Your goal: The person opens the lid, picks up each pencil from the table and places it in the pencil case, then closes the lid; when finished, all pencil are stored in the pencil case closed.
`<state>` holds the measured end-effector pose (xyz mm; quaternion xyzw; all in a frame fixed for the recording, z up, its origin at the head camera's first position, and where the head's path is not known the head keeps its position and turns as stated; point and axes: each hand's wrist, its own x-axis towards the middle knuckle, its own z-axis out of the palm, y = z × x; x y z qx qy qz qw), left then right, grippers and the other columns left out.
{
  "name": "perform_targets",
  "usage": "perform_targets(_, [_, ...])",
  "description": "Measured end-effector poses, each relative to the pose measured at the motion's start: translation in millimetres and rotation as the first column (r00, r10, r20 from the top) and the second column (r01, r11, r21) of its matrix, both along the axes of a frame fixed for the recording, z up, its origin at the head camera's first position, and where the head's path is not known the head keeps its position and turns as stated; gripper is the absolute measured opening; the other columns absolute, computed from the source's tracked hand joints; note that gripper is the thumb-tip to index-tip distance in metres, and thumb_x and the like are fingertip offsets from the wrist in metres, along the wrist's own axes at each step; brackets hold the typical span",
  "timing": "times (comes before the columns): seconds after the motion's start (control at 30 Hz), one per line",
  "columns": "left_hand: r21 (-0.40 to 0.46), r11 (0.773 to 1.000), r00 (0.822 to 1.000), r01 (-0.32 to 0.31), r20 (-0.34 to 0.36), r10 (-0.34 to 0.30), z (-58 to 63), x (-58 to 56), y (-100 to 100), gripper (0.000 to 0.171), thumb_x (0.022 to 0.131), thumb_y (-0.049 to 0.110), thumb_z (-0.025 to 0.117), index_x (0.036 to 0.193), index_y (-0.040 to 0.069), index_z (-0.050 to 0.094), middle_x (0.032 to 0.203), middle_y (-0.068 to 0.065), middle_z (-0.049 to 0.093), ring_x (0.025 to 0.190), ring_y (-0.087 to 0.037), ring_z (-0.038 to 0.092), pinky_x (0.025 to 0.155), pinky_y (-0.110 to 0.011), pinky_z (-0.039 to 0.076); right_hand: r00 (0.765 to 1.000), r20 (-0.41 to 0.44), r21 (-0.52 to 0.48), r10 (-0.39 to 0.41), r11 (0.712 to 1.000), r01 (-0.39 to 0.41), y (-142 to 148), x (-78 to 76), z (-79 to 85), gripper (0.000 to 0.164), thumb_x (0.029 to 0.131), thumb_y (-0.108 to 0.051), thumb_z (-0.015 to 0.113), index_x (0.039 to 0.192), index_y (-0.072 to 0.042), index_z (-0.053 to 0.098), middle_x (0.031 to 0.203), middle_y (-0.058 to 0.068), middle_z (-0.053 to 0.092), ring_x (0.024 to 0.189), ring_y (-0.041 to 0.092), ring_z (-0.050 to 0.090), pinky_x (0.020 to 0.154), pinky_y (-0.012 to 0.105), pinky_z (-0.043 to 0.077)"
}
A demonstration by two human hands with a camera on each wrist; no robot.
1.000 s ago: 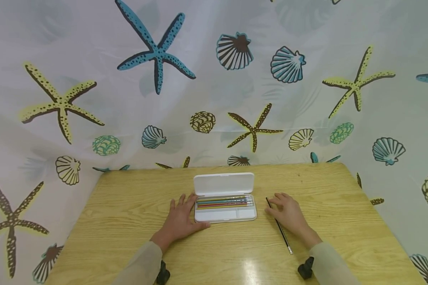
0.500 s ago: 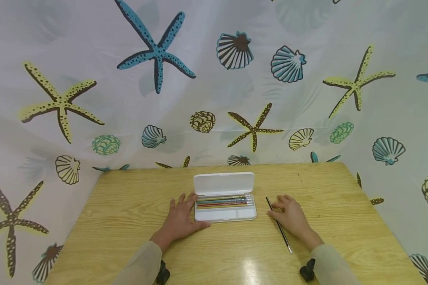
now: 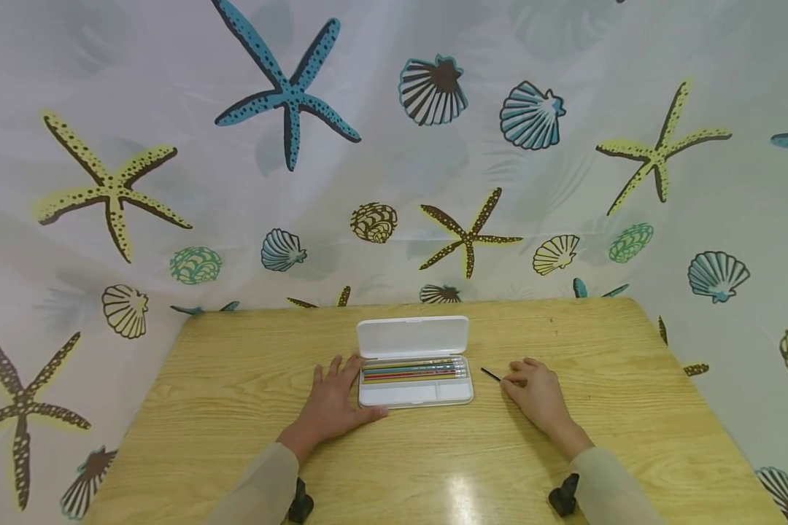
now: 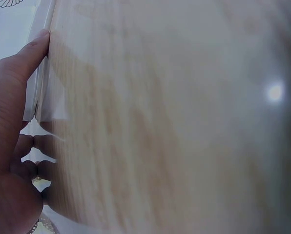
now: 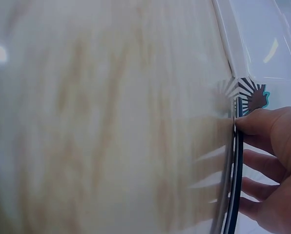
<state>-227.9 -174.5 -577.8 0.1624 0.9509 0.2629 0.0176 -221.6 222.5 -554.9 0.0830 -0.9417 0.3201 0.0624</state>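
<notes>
A white pencil case [image 3: 394, 396] lies with its lid [image 3: 412, 336] raised, and several colored pencils [image 3: 412, 370] are inside it. My left hand [image 3: 331, 402] rests at the case's left end, fingers spread. Its thumb touches the front edge, as the left wrist view also shows of the case [image 4: 36, 92]. To the right of the case, my right hand [image 3: 535, 394] pinches a black pencil [image 3: 490, 374] low at the table. Its point end sticks out toward the case; the rest is hidden under the hand. In the right wrist view, the thumb meets the pencil [image 5: 235, 190].
A wooden table [image 3: 256, 343] with a shiny top carries everything. Behind it hangs a white cloth [image 3: 381, 168] printed with starfish and shells. Black devices [image 3: 562, 496] are strapped at both wrists.
The black pencil has turned, so its eraser end is now covered by my right hand and its point aims more at the case. My left hand and the case stay put.
</notes>
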Motion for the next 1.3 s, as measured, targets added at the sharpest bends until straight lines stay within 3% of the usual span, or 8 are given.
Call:
perform_targets(0.17, [-0.009, 1.000, 1.000, -0.004, 0.005, 0.004, -0.6, -0.3, -0.3, 0.106, 0.083, 0.074, 0.074, 0.165, 0.017, 0.036, 0.170, -0.018, 0.036, 0.159, -0.050, 0.024, 0.122, -0.078, 0.011, 0.997, -0.071, -0.007, 0.010, 1.000, -0.010, -1.0, -1.2, 3.6, 0.011, 0.094, -0.007, 0.076, 0.095, 0.002, 0.083, 0.113, 0.023, 0.078, 0.124, 0.050, 0.066, 0.110, 0.066, 0.047])
perform_targets(0.27, [-0.008, 1.000, 1.000, -0.005, 0.005, 0.005, -1.0, -0.3, -0.1, 0.106, 0.083, 0.074, 0.074, 0.165, 0.018, 0.036, 0.170, -0.018, 0.036, 0.159, -0.050, 0.023, 0.123, -0.078, 0.010, 0.995, -0.099, -0.028, 0.018, 0.999, -0.021, -1.3, -2.5, 5.2, 0.010, 0.094, -0.007, 0.078, 0.097, 0.000, 0.084, 0.101, 0.017, 0.081, 0.107, 0.041, 0.075, 0.097, 0.058, 0.058])
perform_targets(0.4, [-0.004, 1.000, 1.000, -0.008, 0.001, 0.008, -1.3, -0.3, -0.1, 0.106, 0.082, 0.073, 0.075, 0.164, 0.019, 0.036, 0.170, -0.018, 0.036, 0.159, -0.050, 0.024, 0.123, -0.078, 0.011, 0.996, -0.093, -0.070, 0.019, 0.997, -0.025, -1.8, -2.6, 9.8, 0.014, 0.096, -0.010, 0.076, 0.104, 0.000, 0.083, 0.100, 0.016, 0.082, 0.095, 0.034, 0.079, 0.081, 0.048, 0.064])
perform_targets(0.7, [-0.003, 1.000, 1.000, -0.006, 0.001, 0.006, -0.4, 0.2, -0.6, 0.105, 0.082, 0.072, 0.077, 0.163, 0.018, 0.038, 0.169, -0.019, 0.036, 0.158, -0.051, 0.024, 0.122, -0.079, 0.011, 0.999, 0.006, -0.133, 0.043, 0.990, -0.042, -6.9, -8.0, 23.1, 0.019, 0.101, -0.016, 0.072, 0.113, -0.003, 0.081, 0.104, 0.012, 0.081, 0.087, 0.017, 0.071, 0.073, 0.027, 0.056])
perform_targets(1.0, [0.000, 1.000, 1.000, -0.006, -0.008, 0.006, -0.9, 0.6, 0.0, 0.104, 0.082, 0.072, 0.077, 0.163, 0.018, 0.039, 0.169, -0.019, 0.037, 0.158, -0.051, 0.025, 0.121, -0.079, 0.012, 0.997, 0.070, -0.206, 0.044, 0.978, -0.029, -21.9, -12.7, 29.0, 0.019, 0.100, -0.020, 0.075, 0.112, -0.009, 0.083, 0.107, 0.009, 0.081, 0.091, 0.017, 0.070, 0.076, 0.024, 0.055])
perform_targets(1.3, [-0.007, 1.000, 1.000, -0.008, 0.007, 0.009, 1.5, 0.9, 0.6, 0.106, 0.082, 0.074, 0.075, 0.164, 0.018, 0.038, 0.170, -0.018, 0.036, 0.158, -0.051, 0.025, 0.122, -0.079, 0.011, 0.995, 0.043, -0.238, 0.086, 0.969, -0.073, -40.6, -14.7, 36.4, 0.018, 0.097, -0.019, 0.078, 0.111, -0.009, 0.084, 0.108, 0.010, 0.082, 0.086, 0.013, 0.066, 0.073, 0.024, 0.052])
